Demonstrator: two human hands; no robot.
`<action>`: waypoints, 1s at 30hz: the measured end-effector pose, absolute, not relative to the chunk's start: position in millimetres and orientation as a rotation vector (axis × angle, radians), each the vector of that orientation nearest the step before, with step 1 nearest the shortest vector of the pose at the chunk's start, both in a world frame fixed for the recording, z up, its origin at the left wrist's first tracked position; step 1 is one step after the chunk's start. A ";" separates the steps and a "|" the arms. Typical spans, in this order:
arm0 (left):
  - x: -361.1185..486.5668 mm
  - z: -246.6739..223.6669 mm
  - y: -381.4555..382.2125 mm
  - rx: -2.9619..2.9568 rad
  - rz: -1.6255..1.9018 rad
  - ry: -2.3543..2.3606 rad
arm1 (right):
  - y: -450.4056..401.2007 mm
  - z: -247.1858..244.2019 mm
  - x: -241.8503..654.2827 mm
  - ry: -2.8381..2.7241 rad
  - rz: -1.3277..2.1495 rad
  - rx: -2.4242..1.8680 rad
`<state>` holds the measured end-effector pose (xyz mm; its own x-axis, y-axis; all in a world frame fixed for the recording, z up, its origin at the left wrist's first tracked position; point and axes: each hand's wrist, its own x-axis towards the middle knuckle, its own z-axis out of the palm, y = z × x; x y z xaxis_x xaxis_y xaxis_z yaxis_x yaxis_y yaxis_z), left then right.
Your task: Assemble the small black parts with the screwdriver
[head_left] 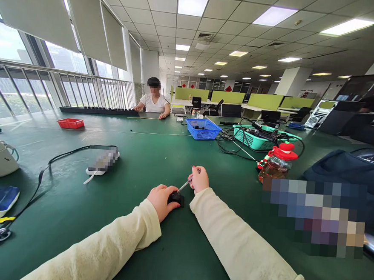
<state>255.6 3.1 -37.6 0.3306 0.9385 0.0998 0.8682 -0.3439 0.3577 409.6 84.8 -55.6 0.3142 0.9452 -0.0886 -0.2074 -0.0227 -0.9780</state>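
On the green table, my left hand (pixel 162 201) is closed around a small black part (pixel 177 198), holding it down against the tabletop. The fingers cover much of the part, so its kind does not show. My right hand (pixel 199 179) grips a slim screwdriver (pixel 184 185) by its upper end. The tool slants down to the left, and its tip meets the top of the black part beside my left fingertips.
A red tray (pixel 70 123), a blue basket (pixel 202 129) and a teal basket (pixel 257 140) with black cables stand farther back. To the right are a red-lidded bottle (pixel 275 163) and dark bag (pixel 348 172). Another person (pixel 154 99) sits across the table.
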 end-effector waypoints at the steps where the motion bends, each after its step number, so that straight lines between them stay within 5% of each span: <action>1: 255.8 -37.5 3.1 2.354 0.424 1.630 | 85.1 -55.8 409.5 -0.800 1.103 -1.233; 21: 253.9 -41.4 4.2 2.443 0.451 1.612 | 73.3 -52.2 404.1 -1.344 1.139 -1.079; 30: 251.9 -42.8 4.8 2.434 0.510 1.633 | 82.8 -48.5 407.9 -0.815 1.143 -1.048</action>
<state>251.9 4.8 -42.8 0.3434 0.9203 0.1876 0.8636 -0.3879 0.3220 407.9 82.8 -48.5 0.2428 0.9701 -0.0030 -0.3132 0.0754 -0.9467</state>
